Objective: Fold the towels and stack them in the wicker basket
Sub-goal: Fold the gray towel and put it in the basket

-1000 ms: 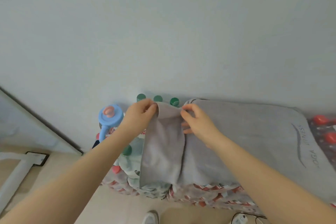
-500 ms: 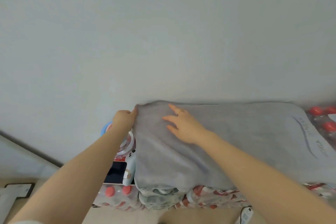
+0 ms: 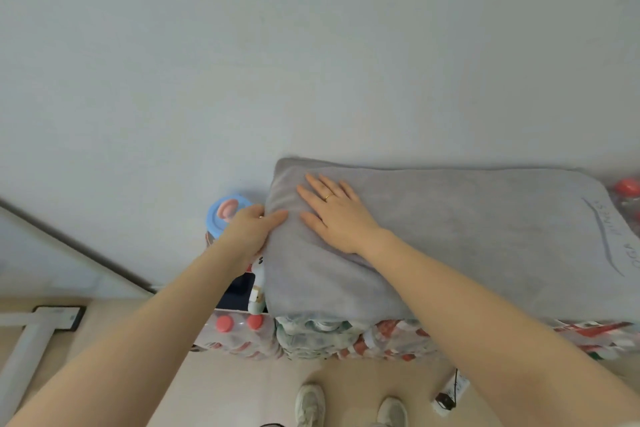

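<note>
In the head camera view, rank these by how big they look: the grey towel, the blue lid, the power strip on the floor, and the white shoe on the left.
1. grey towel
2. blue lid; partly hidden
3. white shoe and power strip look alike; unranked.

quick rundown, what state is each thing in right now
grey towel: folded over, lying flat on the packs
left hand: holds the towel's left edge
right hand: fingers straight, pressing flat on the towel
bottle packs: shrink-wrapped, under the towel
blue lid: closed, beside the towel
wicker basket: not in view
</note>
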A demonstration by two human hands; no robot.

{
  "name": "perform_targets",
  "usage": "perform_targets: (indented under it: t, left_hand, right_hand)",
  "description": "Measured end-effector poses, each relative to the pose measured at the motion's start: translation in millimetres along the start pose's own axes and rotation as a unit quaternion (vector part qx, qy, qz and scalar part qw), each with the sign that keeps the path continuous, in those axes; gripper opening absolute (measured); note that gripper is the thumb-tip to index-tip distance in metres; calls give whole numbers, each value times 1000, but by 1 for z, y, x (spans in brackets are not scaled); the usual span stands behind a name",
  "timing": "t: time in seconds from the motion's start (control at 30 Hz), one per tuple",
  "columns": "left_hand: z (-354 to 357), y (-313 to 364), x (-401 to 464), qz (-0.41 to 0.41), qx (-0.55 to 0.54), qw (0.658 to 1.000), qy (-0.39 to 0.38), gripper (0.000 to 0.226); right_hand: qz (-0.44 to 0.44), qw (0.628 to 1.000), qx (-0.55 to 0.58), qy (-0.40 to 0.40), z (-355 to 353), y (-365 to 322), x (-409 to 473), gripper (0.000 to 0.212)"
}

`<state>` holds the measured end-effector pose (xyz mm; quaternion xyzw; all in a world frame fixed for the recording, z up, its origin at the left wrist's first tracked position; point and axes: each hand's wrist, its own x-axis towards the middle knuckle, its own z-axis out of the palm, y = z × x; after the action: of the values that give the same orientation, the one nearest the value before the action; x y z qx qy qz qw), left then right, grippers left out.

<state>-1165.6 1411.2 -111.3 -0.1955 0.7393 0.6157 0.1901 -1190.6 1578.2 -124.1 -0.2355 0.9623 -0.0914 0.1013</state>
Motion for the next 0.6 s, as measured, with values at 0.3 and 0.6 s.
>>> perform_targets:
  t: [0.3, 0.6]
  left_hand:
    - [6, -16, -2, 192, 343, 896, 204, 56]
    - [133, -13, -29, 304, 596, 743, -18, 98]
  right_hand:
    - [72, 997, -1, 11, 3, 35, -64, 68]
    - [251, 967, 26, 45, 3, 121, -154, 60]
